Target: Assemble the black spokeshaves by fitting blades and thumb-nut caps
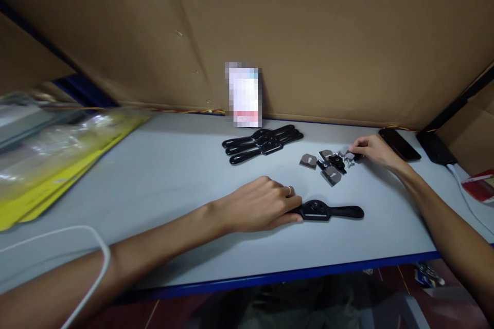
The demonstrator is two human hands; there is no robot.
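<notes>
My left hand (259, 204) lies curled over the left handle of a black spokeshave body (328, 211) that rests flat on the pale table (162, 180). My right hand (373, 150) reaches to a small heap of parts (332, 163), grey metal blades and black caps, and its fingertips pinch a small piece at the heap's right edge. Behind them lies a pile of several black spokeshave bodies (262, 142).
A blurred card (244, 95) leans on the cardboard back wall. Clear bags with yellow cards (57, 157) cover the left side. A phone (399, 144), a black charger (436, 148) and a white cable (466, 195) sit at right. Another white cable (96, 262) crosses my left forearm.
</notes>
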